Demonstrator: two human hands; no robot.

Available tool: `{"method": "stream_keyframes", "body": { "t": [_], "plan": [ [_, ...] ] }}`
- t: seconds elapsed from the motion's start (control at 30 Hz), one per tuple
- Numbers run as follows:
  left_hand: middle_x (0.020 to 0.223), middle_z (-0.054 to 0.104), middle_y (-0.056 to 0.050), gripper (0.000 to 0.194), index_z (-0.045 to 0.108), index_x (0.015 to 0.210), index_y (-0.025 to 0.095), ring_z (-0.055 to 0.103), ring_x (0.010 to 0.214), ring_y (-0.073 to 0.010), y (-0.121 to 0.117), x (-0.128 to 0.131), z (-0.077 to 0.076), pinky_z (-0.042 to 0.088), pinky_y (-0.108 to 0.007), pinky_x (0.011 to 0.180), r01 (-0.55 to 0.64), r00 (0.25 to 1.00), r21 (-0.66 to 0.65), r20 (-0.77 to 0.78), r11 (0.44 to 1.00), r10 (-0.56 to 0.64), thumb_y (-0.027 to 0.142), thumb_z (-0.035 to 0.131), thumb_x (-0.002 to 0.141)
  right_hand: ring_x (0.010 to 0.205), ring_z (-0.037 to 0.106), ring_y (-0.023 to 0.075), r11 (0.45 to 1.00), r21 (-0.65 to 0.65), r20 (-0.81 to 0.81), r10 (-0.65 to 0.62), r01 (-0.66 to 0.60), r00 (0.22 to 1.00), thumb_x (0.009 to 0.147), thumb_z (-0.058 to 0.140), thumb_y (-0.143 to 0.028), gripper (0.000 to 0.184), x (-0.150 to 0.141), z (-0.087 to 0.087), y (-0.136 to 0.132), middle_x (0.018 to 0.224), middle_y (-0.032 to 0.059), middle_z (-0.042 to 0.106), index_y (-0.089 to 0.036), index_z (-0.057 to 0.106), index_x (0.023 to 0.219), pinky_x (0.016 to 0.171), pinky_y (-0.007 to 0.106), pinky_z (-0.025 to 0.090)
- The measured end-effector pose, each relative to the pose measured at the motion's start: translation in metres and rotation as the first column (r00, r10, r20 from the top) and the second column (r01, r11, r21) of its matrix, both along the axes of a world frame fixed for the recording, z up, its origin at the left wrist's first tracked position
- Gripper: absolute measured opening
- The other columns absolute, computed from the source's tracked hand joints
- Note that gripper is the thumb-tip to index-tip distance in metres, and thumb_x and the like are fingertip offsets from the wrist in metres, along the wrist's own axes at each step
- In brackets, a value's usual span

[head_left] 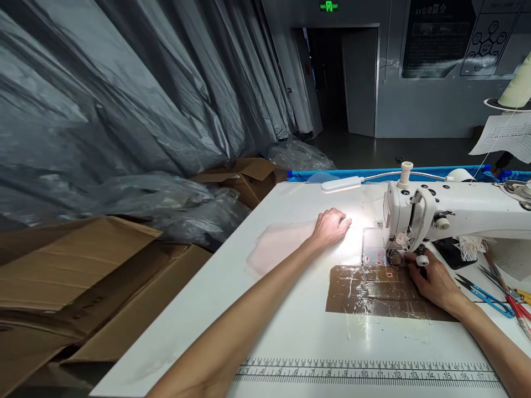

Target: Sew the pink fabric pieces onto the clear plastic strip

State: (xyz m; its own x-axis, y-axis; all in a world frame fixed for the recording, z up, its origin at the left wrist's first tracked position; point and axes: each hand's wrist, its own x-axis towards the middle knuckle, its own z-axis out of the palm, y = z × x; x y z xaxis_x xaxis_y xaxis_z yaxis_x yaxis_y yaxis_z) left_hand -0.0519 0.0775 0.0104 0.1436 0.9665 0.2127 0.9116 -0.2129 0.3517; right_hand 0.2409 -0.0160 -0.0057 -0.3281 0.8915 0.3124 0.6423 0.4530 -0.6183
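Note:
My left hand (332, 225) lies palm down with fingers together on a thin, pale pink piece of fabric (277, 246) spread on the white sewing table (215, 309). My right hand (431, 279) rests at the foot of the white sewing machine (456, 213), fingers curled beside the needle area and a small black-and-white knob (422, 260). What those fingers pinch, if anything, is hidden. A brown taped patch (373, 290) covers the table in front of the needle plate (373, 249).
A lamp on a gooseneck (344, 183) lights the needle area. Blue thread snips (485, 293), red-handled scissors (516, 307) and white lace (468, 247) lie at the right. A printed ruler (365, 371) runs along the near edge. Cardboard boxes (74, 276) and grey plastic sheeting (124, 99) stand left.

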Motion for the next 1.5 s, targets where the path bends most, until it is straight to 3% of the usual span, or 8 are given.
{"method": "stream_keyframes", "body": {
  "t": [0.2, 0.43, 0.57, 0.73, 0.97, 1.2, 1.33, 1.5],
  "plan": [
    [0.086, 0.07, -0.008, 0.014, 0.064, 0.072, 0.017, 0.067, 0.089, -0.0255, 0.004, 0.012, -0.001, 0.052, -0.04, 0.087, -0.021, 0.953, -0.045, 0.3, 0.999, 0.034, 0.027, 0.058, 0.08, 0.073, 0.062, 0.0205, 0.999, -0.037, 0.056, -0.016, 0.018, 0.998, 0.088, 0.04, -0.026, 0.028, 0.001, 0.001, 0.0, 0.098, 0.0113, 0.063, -0.017, 0.067, 0.083, 0.072, 0.036, 0.055],
    [0.091, 0.073, -0.012, 0.022, 0.06, 0.101, 0.011, 0.071, 0.071, -0.0178, 0.01, 0.015, -0.004, 0.058, -0.03, 0.065, -0.029, 0.841, -0.148, 0.531, 0.988, 0.105, 0.027, 0.059, 0.086, 0.076, 0.063, 0.0212, 0.999, -0.039, 0.06, 0.005, -0.003, 0.998, 0.089, 0.04, -0.026, 0.028, 0.002, 0.0, 0.0, 0.1, 0.0113, 0.063, -0.018, 0.065, 0.082, 0.075, 0.036, 0.056],
    [0.121, 0.067, -0.012, 0.038, 0.056, 0.118, 0.017, 0.071, 0.089, -0.0188, -0.004, -0.012, 0.008, 0.059, -0.033, 0.079, -0.129, 0.86, -0.081, 0.488, 0.988, 0.152, 0.029, 0.062, 0.082, 0.078, 0.064, 0.0211, 1.0, -0.014, 0.081, 0.007, -0.006, 0.997, 0.089, 0.038, -0.025, 0.029, 0.003, -0.003, -0.002, 0.103, 0.0123, 0.062, -0.018, 0.066, 0.086, 0.074, 0.036, 0.056],
    [0.124, 0.066, -0.01, 0.039, 0.067, 0.11, 0.019, 0.062, 0.114, -0.0279, -0.04, -0.077, 0.019, 0.048, -0.042, 0.103, -0.286, 0.907, -0.006, 0.32, 0.958, 0.272, 0.041, 0.061, 0.079, 0.081, 0.066, 0.0223, 1.0, 0.005, 0.169, -0.004, 0.003, 0.986, 0.092, 0.036, -0.03, 0.034, 0.003, -0.006, -0.004, 0.107, 0.0125, 0.062, -0.019, 0.068, 0.093, 0.067, 0.034, 0.056],
    [0.119, 0.067, -0.016, 0.036, 0.075, 0.094, 0.013, 0.061, 0.115, -0.0353, -0.079, -0.138, -0.001, 0.043, -0.05, 0.108, -0.462, 0.882, 0.075, 0.141, 0.884, 0.449, 0.041, 0.059, 0.077, 0.081, 0.067, 0.0246, 0.999, 0.018, 0.188, -0.036, 0.034, 0.982, 0.091, 0.034, -0.038, 0.041, 0.007, -0.018, -0.002, 0.104, 0.0131, 0.064, -0.019, 0.07, 0.093, 0.069, 0.037, 0.057],
    [0.118, 0.07, -0.009, 0.025, 0.077, 0.094, 0.021, 0.068, 0.104, -0.0268, -0.085, -0.145, -0.019, 0.052, -0.042, 0.098, -0.482, 0.875, 0.195, 0.163, 0.854, 0.457, 0.036, 0.059, 0.084, 0.089, 0.069, 0.0298, 0.998, 0.051, 0.15, -0.037, 0.03, 0.988, 0.09, 0.037, -0.044, 0.041, 0.011, -0.021, 0.002, 0.101, 0.0141, 0.066, -0.02, 0.068, 0.102, 0.074, 0.042, 0.06],
    [0.114, 0.071, -0.009, 0.018, 0.073, 0.088, 0.02, 0.068, 0.105, -0.0262, -0.09, -0.136, -0.014, 0.054, -0.042, 0.094, -0.427, 0.903, 0.296, 0.19, 0.855, 0.385, 0.03, 0.058, 0.084, 0.076, 0.069, 0.0293, 0.995, 0.099, 0.135, -0.024, 0.011, 0.991, 0.09, 0.04, -0.044, 0.037, 0.012, -0.021, 0.004, 0.092, 0.0141, 0.067, -0.019, 0.067, 0.094, 0.064, 0.043, 0.061],
    [0.111, 0.073, -0.008, 0.002, 0.058, 0.082, 0.021, 0.069, 0.101, -0.0235, -0.099, -0.107, -0.002, 0.054, -0.043, 0.092, -0.258, 0.964, 0.425, 0.178, 0.868, 0.2, 0.022, 0.057, 0.083, 0.076, 0.07, 0.0218, 0.935, 0.348, 0.009, 0.076, -0.074, 0.997, 0.093, 0.046, -0.03, 0.023, 0.008, -0.012, -0.005, 0.092, 0.007, 0.069, -0.024, 0.068, 0.097, 0.061, 0.032, 0.06]
  ]
}}
